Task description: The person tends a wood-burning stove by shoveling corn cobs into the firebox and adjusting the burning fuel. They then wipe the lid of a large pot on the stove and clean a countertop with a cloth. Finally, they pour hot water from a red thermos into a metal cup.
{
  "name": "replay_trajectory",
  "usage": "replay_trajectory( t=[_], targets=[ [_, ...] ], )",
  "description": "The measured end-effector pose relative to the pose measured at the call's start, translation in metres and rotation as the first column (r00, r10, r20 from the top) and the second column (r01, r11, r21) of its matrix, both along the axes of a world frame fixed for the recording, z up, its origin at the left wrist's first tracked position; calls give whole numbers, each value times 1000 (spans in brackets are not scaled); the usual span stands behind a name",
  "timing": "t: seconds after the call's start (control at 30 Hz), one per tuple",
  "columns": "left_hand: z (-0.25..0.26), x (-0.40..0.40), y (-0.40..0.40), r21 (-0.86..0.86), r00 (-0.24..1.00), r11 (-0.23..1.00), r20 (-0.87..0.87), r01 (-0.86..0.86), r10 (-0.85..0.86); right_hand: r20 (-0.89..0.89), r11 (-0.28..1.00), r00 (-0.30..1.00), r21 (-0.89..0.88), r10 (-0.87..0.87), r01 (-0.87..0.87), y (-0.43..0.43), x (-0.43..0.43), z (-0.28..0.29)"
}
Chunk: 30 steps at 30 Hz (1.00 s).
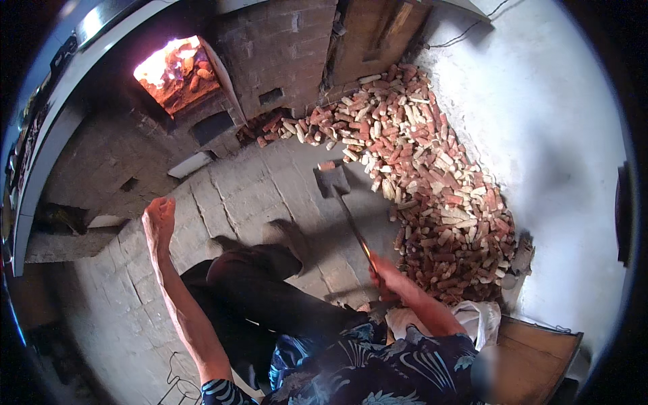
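Note:
My right hand [383, 276] grips the handle of a small fire shovel [331, 181]. The shovel's square metal blade is low over or on the floor, which I cannot tell apart, with a corn cob piece [326, 165] at its far edge. Beyond and right of the blade spreads a large heap of red and pale corn cobs [430, 167]. My left hand [159, 215] is held out in a closed fist, apart from the brick stove [283, 55], and nothing shows in it. Cobs burn and glow in the stove's open firebox [177, 71].
A paved floor [253, 187] lies around my legs. Below the firebox is a dark ash opening [212, 127]. A white wall [547, 126] rises behind the cobs. At the lower right are a white plastic bag [483, 321] and a brown board [536, 349]; a wire rack [179, 387] is at the lower left.

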<state>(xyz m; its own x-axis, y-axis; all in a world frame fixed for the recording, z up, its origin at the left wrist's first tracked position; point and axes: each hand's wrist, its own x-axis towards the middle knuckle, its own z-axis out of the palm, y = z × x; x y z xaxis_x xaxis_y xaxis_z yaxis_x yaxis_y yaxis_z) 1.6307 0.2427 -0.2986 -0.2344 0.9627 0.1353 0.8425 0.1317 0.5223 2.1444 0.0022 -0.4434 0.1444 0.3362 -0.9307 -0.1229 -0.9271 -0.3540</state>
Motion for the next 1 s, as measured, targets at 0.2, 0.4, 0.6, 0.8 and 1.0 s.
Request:
replay_trajectory(
  t=[0.2, 0.4, 0.6, 0.8, 1.0],
  targets=[
    [15, 0, -8, -32, 999, 999, 7, -44, 44, 74, 957, 995, 278, 67, -85, 120, 25, -32],
    [13, -24, -17, -16, 992, 992, -8, -126, 126, 86, 942, 996, 332, 24, -51, 201, 15, -55],
    [12, -26, -22, -39, 988, 988, 47, -148, 150, 205, 896, 979, 434, -1, -90, 169, 13, -114],
    [20, -19, -20, -64, 984, 984, 60, -163, 167, 109, 833, 994, 552, -19, -44, 145, -8, -96],
    [18, -17, -19, -23, 994, 993, -7, -113, 112, 176, 868, 984, 491, -15, -75, 109, 3, -59]
  ],
)
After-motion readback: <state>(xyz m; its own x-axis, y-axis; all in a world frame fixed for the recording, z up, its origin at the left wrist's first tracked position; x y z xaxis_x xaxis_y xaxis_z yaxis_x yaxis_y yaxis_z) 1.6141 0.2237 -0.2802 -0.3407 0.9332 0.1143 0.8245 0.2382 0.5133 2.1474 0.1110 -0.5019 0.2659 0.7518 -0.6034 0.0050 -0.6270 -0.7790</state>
